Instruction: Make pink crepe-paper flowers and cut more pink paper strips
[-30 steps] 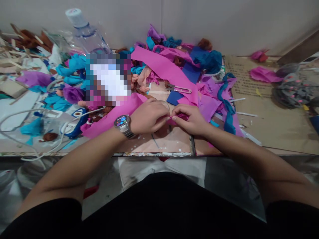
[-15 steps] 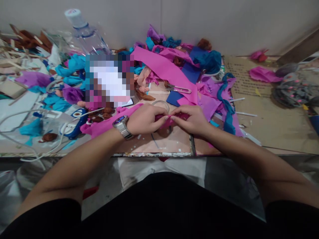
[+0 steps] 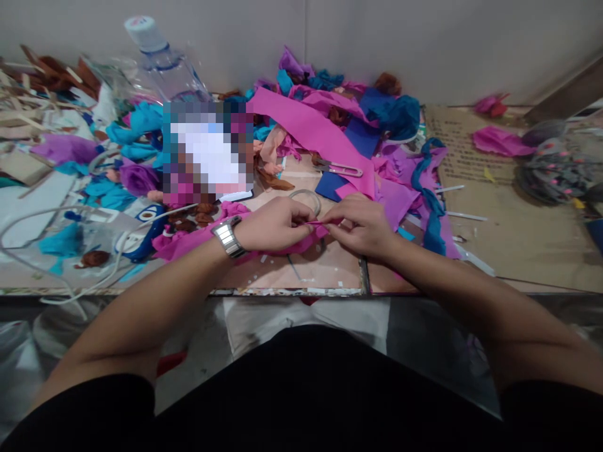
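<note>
A length of pink paper (image 3: pixel 318 230) is held over the counter (image 3: pixel 330 270) between the left hand (image 3: pixel 273 226) and the right hand (image 3: pixel 365 227), the fingers (image 3: pixel 301 235) of each pinched closed on it. Behind the left forearm, a clear plastic bottle (image 3: pixel 173 74) is seen upright, topped by a white cap (image 3: pixel 146 34); whether liquid is held inside cannot be told. Beyond the hands, metal snips (image 3: pixel 343 169) are laid on a broad pink strip (image 3: pixel 306 129). At right, a dark mesh form (image 3: pixel 551 169) dotted with pink is set on cardboard (image 3: pixel 475 242), its contents unclear.
</note>
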A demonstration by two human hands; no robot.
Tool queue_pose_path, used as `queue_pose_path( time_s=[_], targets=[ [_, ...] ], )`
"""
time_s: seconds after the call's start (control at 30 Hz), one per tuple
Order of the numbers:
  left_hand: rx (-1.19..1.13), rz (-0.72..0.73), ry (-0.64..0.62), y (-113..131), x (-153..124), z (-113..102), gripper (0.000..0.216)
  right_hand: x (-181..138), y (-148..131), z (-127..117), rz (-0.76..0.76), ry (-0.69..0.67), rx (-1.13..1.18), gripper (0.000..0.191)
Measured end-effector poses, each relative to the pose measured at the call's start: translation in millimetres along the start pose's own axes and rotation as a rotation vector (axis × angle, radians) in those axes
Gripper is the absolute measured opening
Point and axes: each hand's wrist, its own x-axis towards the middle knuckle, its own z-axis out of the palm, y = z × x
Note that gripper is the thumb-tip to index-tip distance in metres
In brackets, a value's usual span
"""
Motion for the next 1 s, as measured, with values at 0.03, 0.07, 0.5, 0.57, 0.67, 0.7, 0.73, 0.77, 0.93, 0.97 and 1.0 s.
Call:
queue_pose_path(
  time_s=[0.03, 0.07, 0.5, 0.57, 0.67, 0.7, 0.73, 0.77, 0.93, 0.97, 1.0],
  targets=[
    [-0.005, 0.003, -0.005, -0.2, 0.0, -0.1, 0.027, 0.1, -0.6, 0.0, 0.005, -0.002, 0.002, 0.008],
    [-0.008, 0.008, -0.009, -0.5, 0.0, 0.0, 0.029, 0.2, -1.3, 0.1, 0.010, -0.003, 0.004, 0.008],
    [-0.088, -0.004, -0.008, 1.8, 2.1, -1.6, 0.024, -2.3, 1.2, 2.1, -0.015, -0.008, 0.036, 0.012],
    [-0.104, 0.000, -0.002, 1.4, 2.5, -1.7, 0.026, -3.4, 0.8, 1.6, 0.009, -0.023, 0.019, 0.011],
    [-0.103, 0.014, 0.013, 0.5, 3.0, -0.3, 0.032, -3.5, -1.1, 0.6, 0.035, -0.042, 0.011, 0.010],
    [-0.108, 0.013, 0.023, 0.2, 3.1, 0.5, 0.034, -3.1, -1.9, 0.3, 0.041, -0.044, 0.015, 0.010],
    [-0.115, 0.010, 0.033, 0.0, 3.1, 1.2, 0.034, -2.6, -2.7, 0.0, 0.044, -0.040, 0.020, 0.011],
    [-0.122, 0.007, 0.043, -0.2, 3.0, 1.9, 0.033, -2.0, -3.5, -0.3, 0.045, -0.033, 0.024, 0.010],
    [-0.135, 0.012, 0.100, -0.6, 2.5, 4.7, 0.031, 0.7, -4.0, -0.7, -0.009, 0.024, -0.001, 0.007],
    [-0.137, 0.011, 0.112, -0.8, 2.6, 5.3, 0.031, 0.9, -3.5, -0.7, -0.020, 0.026, -0.007, 0.007],
    [-0.139, 0.009, 0.121, -1.1, 2.9, 6.1, 0.032, 1.0, -2.9, -0.6, -0.027, 0.026, -0.011, 0.006]
  ],
)
